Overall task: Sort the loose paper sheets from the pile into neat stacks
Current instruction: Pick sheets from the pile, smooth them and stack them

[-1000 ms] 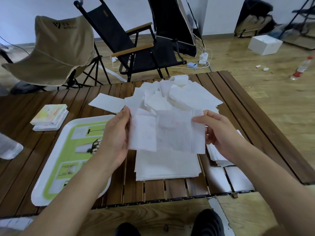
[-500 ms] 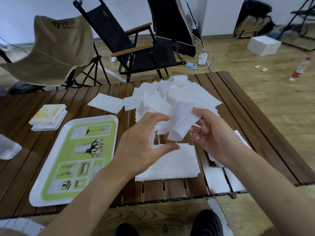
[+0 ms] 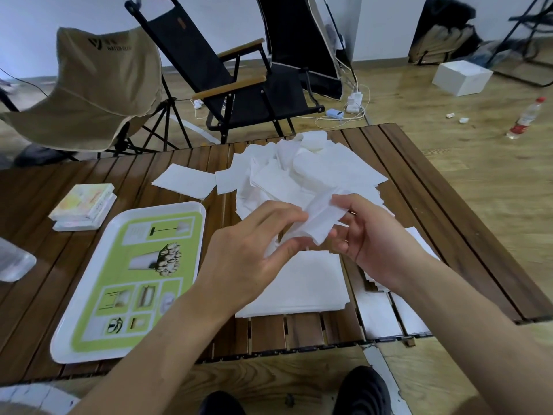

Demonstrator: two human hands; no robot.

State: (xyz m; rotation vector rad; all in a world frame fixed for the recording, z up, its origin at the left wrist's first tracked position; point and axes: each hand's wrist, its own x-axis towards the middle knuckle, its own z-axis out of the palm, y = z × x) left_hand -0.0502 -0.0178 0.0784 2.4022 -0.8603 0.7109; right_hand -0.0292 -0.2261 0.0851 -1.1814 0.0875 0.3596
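Two bare hands are shown above a slatted wooden worktop [image 3: 425, 187], with one folded paper sheet [image 3: 321, 218] held between them. The sheet is pinched by the right hand [image 3: 369, 235], its thumb lying on top and its fingers [image 3: 344, 250] curled beneath. The left hand [image 3: 254, 250] is seen with fingers bent and loosely parted, the tips touching the sheet's left edge; whether the sheet is actually gripped there cannot be told.

Behind the hands, a loose pile [image 3: 302, 172] of crumpled and overlapping white sheets is spread across the far middle of the worktop. One single sheet [image 3: 185, 181] is laid flat just left of the pile. Directly below the hands, a neat stack [image 3: 302, 286] of squared sheets is seen near the front edge. A second, smaller stack [image 3: 422, 244] is partly hidden under the right wrist.

To the left, a white tray [image 3: 134, 351] with a green printed lining is set flat; nothing is held in it. Beyond the tray, two flat packets [image 3: 83, 208] are stacked one on the other. A clear plastic object [image 3: 13, 262] is cut off by the left border.

On the floor beyond the worktop, a tan folding chair [image 3: 89, 85], a black folding chair [image 3: 227, 73], a white box [image 3: 460, 77] and a plastic bottle [image 3: 525, 118] are visible.
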